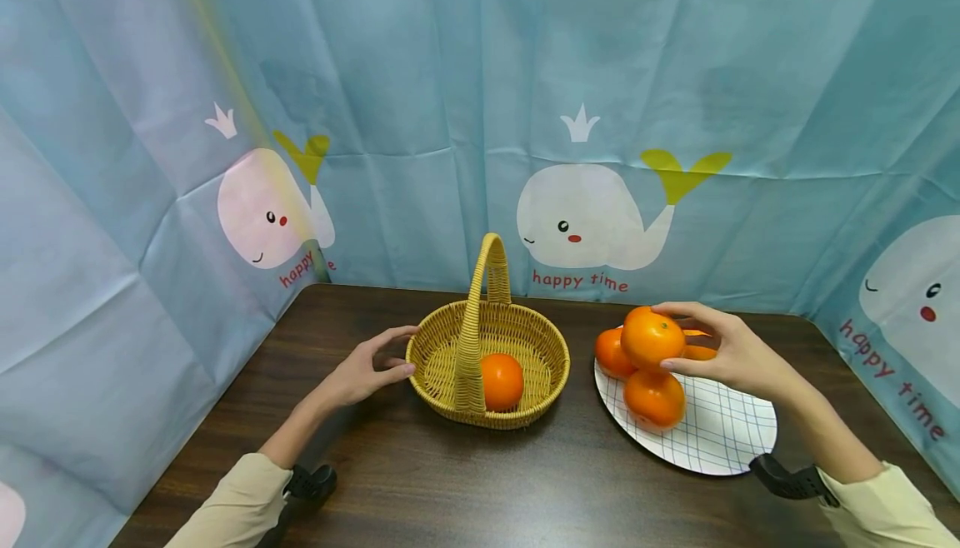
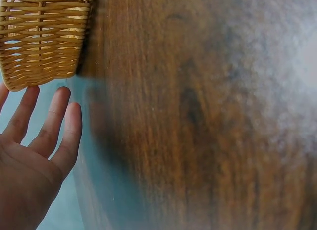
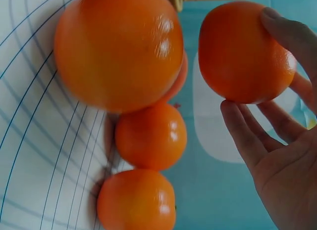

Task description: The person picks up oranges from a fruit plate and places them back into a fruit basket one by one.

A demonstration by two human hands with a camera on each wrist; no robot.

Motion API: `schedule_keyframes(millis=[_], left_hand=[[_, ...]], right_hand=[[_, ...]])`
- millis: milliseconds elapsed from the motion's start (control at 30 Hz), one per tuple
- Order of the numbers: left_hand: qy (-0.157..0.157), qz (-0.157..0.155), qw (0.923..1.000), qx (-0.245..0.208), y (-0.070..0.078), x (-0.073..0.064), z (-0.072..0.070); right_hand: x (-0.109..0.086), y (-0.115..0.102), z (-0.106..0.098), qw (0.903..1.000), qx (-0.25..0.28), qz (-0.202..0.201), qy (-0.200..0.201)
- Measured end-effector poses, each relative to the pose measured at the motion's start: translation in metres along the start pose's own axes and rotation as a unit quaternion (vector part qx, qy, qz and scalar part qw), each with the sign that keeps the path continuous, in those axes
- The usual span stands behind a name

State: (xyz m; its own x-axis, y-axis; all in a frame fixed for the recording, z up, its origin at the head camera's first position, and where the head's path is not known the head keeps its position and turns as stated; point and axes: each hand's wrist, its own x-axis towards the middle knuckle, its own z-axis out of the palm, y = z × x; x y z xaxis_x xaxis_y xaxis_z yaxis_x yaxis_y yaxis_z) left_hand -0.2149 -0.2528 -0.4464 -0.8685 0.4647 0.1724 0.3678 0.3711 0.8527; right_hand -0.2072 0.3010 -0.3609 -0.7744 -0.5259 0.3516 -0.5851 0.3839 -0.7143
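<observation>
In the head view my right hand pinches an orange between thumb and fingertips, above the left part of a white plate with blue grid lines. The right wrist view shows the held orange apart from several others, including a large near one. Slightly curved fingers of my left hand touch the left side of a yellow wicker basket. Its arched handle stands upright, and one orange lies inside. In the left wrist view those fingers spread just below the basket wall.
The plate bears several oranges, one at its left edge and one at the front; others are partly behind my right hand. Basket and plate stand apart on a dark wooden table. A blue whale-print curtain encloses the back and sides.
</observation>
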Motion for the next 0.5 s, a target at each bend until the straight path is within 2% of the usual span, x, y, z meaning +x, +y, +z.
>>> schedule_keyframes(millis=[233, 500], left_hand=[[0.002, 0.000, 1.0000, 0.000, 0.000, -0.001, 0.000], [0.002, 0.003, 1.0000, 0.001, 0.000, -0.001, 0.000]], right_hand=[[0.016, -0.001, 0.010, 1.0000, 0.002, 0.000, -0.009], [0.032, -0.002, 0.026, 0.9983, 0.050, 0.004, -0.029]])
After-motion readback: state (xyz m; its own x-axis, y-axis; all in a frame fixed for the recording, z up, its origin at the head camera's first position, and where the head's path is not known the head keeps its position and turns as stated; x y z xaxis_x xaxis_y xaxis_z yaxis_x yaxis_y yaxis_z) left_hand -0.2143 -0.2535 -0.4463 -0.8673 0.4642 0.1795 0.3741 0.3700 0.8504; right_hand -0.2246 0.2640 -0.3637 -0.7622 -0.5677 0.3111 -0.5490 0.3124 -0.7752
